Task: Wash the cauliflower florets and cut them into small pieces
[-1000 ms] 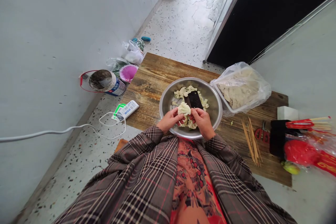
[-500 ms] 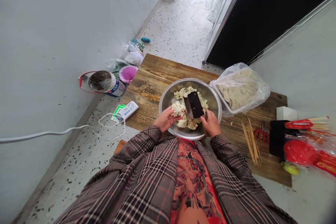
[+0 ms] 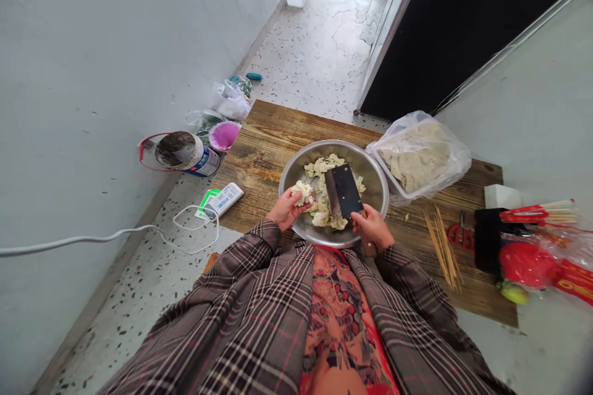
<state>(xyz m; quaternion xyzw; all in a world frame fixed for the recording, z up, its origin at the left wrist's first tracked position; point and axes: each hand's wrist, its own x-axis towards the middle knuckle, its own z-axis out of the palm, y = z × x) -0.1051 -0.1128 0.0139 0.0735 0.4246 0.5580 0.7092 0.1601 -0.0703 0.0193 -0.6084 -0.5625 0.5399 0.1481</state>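
Observation:
My left hand (image 3: 288, 210) holds a white cauliflower floret (image 3: 302, 194) over the left rim of a wide metal bowl (image 3: 293, 162). My right hand (image 3: 374, 226) grips the wooden handle (image 3: 369, 245) of a cleaver (image 3: 346, 188) at the bowl's near right side. The cleaver's dark, broad blade lies slanted above the bowl and hides part of what is inside. Several cauliflower pieces (image 3: 324, 165) rest in the bowl around the blade.
The bowl stands on a wooden table (image 3: 259, 142). Right of it are a plastic-wrapped tray (image 3: 417, 163), wooden skewers (image 3: 442, 250), red-handled scissors (image 3: 461, 236) and red packets (image 3: 528, 264). A power strip (image 3: 225, 200) lies at the left edge, with a bucket (image 3: 188, 154) beyond.
My left hand has moved left with the floret, away from the blade. The cleaver has shifted slightly and my right hand has turned outward, so its handle now shows below my fingers.

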